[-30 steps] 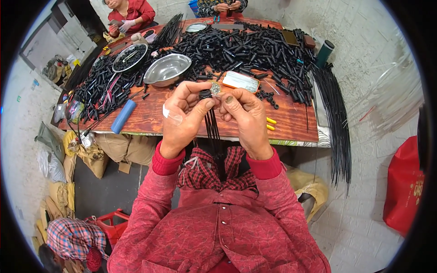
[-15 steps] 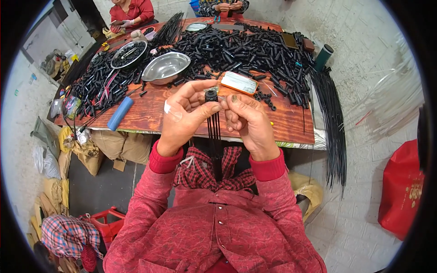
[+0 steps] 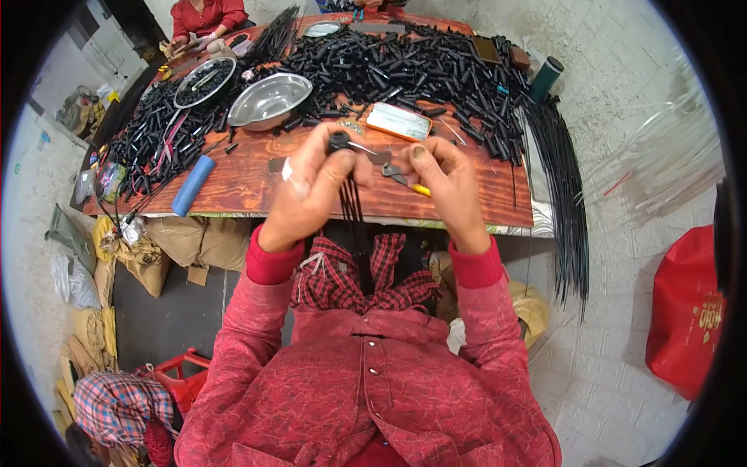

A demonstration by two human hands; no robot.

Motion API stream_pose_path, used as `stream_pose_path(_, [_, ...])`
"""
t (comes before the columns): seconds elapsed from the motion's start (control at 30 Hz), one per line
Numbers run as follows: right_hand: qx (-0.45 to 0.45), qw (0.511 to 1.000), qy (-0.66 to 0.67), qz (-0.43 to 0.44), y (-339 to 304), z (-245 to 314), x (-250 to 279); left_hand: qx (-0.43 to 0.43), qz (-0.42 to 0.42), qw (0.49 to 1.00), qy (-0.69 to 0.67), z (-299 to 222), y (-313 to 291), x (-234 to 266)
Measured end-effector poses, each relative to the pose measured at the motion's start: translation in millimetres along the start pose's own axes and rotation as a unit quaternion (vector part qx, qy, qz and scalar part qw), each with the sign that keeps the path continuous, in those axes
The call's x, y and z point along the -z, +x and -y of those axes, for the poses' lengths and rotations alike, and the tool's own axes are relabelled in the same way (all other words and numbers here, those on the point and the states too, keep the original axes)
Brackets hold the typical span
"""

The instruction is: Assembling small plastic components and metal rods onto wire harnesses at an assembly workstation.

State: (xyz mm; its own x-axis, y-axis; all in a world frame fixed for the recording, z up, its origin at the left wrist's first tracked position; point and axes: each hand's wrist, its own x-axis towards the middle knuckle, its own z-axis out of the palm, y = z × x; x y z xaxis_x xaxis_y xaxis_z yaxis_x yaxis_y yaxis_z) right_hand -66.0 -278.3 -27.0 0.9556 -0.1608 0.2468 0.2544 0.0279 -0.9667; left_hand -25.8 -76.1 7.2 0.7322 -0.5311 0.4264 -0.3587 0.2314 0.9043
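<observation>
Wooden tabletop [image 3: 257,183] ahead of you carries a heap of black tubes [image 3: 405,66], a steel bowl [image 3: 268,100] and a blue cylinder [image 3: 193,184]. Your left hand [image 3: 307,194] pinches a small black cap [image 3: 338,141] at the top of a bundle of thin black strands [image 3: 352,208], which hangs toward your lap. Your right hand [image 3: 447,187] pinches a thin pale wire [image 3: 364,147] leading to that cap. Expect the bundle to be light and limp; hold it just below the cap, where it looks stiffest.

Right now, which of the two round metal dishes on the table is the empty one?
The steel bowl nearer the person's hands, its shiny inside bare. The shallower round tray beyond it, toward the far left, holds black pieces.
</observation>
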Motion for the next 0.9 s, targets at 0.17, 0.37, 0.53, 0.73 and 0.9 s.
stream_pose_path(0.17, [0.198,0.832,-0.512,-0.081,-2,-95,71,0.01,0.057,0.963,-0.263,13,-1,0])
stream_pose_path(0.37, [0.151,0.809,-0.568,0.006,-23,-97,68,0.023,-0.039,0.977,-0.211,25,-4,-13])
stream_pose_path(0.53, [0.193,0.785,-0.588,0.034,-23,-114,65,0.002,-0.055,0.981,-0.185,22,-10,-23])
stream_pose_path(0.73, [0.163,0.83,-0.532,0.04,-17,-118,75,0.001,-0.062,0.983,-0.174,18,-12,-19])
stream_pose_path(0.9, [-0.226,0.97,-0.057,0.072,-18,-46,52,0.014,-0.041,0.986,-0.158,11,-7,-13])
